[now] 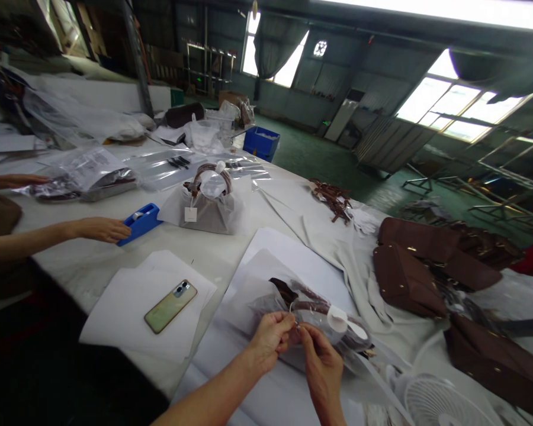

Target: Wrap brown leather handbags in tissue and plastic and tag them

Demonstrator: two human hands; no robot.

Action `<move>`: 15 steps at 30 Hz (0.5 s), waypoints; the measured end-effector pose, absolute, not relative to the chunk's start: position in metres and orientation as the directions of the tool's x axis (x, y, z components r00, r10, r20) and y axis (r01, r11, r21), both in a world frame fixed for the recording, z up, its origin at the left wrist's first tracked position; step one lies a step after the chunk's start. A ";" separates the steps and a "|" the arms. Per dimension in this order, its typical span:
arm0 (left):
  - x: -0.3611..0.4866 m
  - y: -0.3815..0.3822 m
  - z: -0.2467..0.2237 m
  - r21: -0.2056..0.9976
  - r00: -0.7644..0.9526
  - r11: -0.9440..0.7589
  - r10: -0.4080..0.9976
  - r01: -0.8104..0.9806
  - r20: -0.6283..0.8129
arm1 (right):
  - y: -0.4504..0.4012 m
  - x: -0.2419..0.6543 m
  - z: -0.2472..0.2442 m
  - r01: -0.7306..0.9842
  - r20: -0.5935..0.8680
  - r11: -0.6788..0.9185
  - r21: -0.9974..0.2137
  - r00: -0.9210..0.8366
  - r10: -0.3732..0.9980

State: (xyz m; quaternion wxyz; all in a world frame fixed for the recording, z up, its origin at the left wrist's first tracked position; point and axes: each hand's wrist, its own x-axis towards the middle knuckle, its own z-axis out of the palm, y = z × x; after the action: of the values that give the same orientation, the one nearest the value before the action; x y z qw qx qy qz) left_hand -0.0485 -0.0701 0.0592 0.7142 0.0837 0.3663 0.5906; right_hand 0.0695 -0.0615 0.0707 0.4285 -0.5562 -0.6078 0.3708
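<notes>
My left hand [273, 337] and my right hand [322, 361] meet in a pinch over a handbag [313, 293] wrapped in translucent white paper. Between my fingertips is a thin white cord loop [291, 308], close to the bag's brown handle. The end of the cord is too small to make out. White wrap pieces [337, 319] sit round the handles. Most of the bag's body is hidden by the wrapping and my hands. Large white sheets [288, 251] lie under it.
Brown bags [406, 278] and a white fan [444, 402] are at right. A phone [170, 306] lies on papers at left. Behind stands another wrapped handbag [213, 204] with a white tag. A co-worker's hand [100, 229] touches a blue tape dispenser [140, 223]. Brown straps [333, 198] lie farther back.
</notes>
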 end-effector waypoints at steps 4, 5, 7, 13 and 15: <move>-0.044 -0.070 0.058 0.552 0.010 0.265 0.908 -0.790 -0.420 | -0.061 0.064 0.072 0.350 0.079 0.072 -0.934 0.005 0.997; -0.043 -0.070 0.057 0.554 0.006 0.260 0.909 -0.791 -0.417 | -0.061 0.064 0.072 0.344 0.067 0.061 -0.937 0.005 0.998; -0.042 -0.070 0.056 0.559 -0.002 0.250 0.912 -0.791 -0.411 | -0.061 0.064 0.072 0.331 0.048 0.041 -0.943 0.012 0.999; -0.039 -0.071 0.057 0.589 -0.061 0.195 0.920 -0.784 -0.386 | -0.062 0.063 0.070 0.320 0.010 -0.002 -0.947 0.035 0.999; -0.038 -0.071 0.058 0.599 -0.085 0.179 0.919 -0.780 -0.385 | -0.063 0.062 0.071 0.316 -0.010 -0.024 -0.948 0.046 0.999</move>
State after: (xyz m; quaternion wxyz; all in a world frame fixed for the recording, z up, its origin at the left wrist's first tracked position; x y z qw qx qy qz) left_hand -0.0381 -0.0713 0.0583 0.6700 0.0925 0.3749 0.6340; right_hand 0.0624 -0.0626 0.0707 0.4199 -0.5889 -0.5584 0.4063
